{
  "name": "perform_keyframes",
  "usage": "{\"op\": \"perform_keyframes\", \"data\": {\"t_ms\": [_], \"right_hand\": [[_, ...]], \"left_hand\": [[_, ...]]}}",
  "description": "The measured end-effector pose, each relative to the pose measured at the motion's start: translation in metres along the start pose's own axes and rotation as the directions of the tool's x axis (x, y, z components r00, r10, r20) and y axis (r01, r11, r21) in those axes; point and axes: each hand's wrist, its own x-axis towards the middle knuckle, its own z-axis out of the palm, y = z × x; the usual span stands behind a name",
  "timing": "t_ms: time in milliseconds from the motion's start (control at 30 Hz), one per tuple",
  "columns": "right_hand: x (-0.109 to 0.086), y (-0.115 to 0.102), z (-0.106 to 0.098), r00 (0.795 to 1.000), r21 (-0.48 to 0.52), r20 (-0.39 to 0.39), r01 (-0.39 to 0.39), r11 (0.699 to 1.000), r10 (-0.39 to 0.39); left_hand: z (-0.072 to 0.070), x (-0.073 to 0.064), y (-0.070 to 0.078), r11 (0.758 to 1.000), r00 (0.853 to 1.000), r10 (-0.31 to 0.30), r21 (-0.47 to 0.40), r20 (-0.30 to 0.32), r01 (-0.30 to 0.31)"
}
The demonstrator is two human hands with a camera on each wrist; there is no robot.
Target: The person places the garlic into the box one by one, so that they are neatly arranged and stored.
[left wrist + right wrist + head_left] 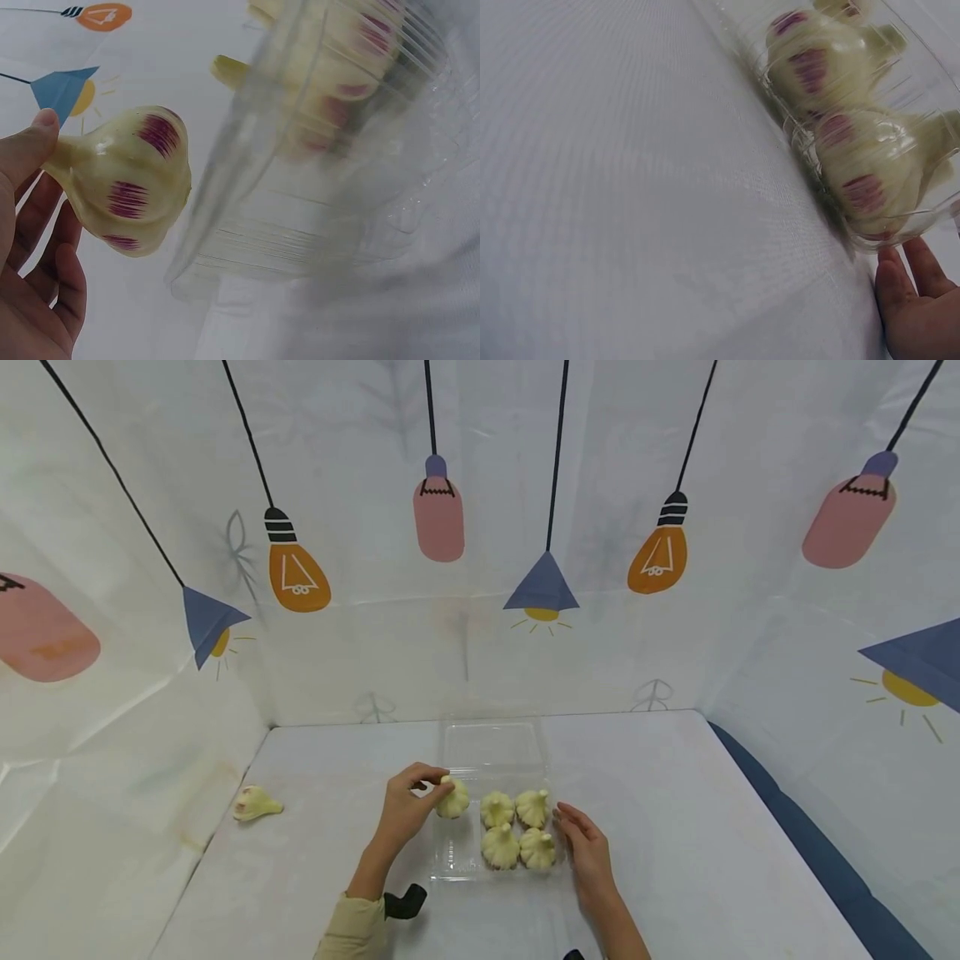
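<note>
My left hand (406, 803) pinches a garlic bulb (453, 802) by its stem, above the left part of a clear plastic container (456, 862). In the left wrist view, the held bulb (131, 184) is cream with purple streaks and hangs beside the container's wall (225, 195). Several more garlic bulbs (501, 847) stand in two rows in the container's right part, stems up. My right hand (588, 852) is at the container's right side, fingers loosely extended. The right wrist view has its fingertips (891, 266) right at the clear wall, close by a bulb (870, 172).
Another garlic bulb (257, 803) lies on its side near the white table's (675, 793) left edge. The container's clear lid (491, 745) is folded back toward the rear wall. White sheeting (360, 660) printed with lamps encloses the table at the back and sides.
</note>
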Motion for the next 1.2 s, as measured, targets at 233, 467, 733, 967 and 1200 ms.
{"op": "perform_keyframes", "data": {"t_ms": [233, 467, 733, 967, 1200], "right_hand": [[0.000, 0.000, -0.001, 1.000, 0.005, -0.002, 0.006, 1.000, -0.006], [0.001, -0.001, 0.000, 1.000, -0.002, 0.001, 0.009, 1.000, -0.009], [0.003, -0.001, 0.000, 1.000, -0.003, 0.005, 0.012, 1.000, -0.012], [0.003, 0.001, 0.000, 0.999, -0.002, 0.013, 0.030, 1.000, -0.030], [0.003, 0.000, -0.002, 0.999, -0.017, 0.015, 0.032, 0.999, -0.032]], "left_hand": [[0.002, 0.000, -0.003, 1.000, 1.000, -0.017, 0.005, 0.016, 0.017], [0.003, 0.001, -0.006, 1.000, 0.999, -0.019, -0.007, 0.033, 0.019], [0.007, 0.002, -0.011, 1.000, 0.998, -0.008, -0.014, 0.058, 0.009], [0.012, 0.000, -0.019, 1.000, 0.996, -0.023, 0.011, 0.088, 0.023], [0.022, -0.007, -0.063, 0.998, 0.994, -0.041, 0.041, 0.098, 0.037]]}}
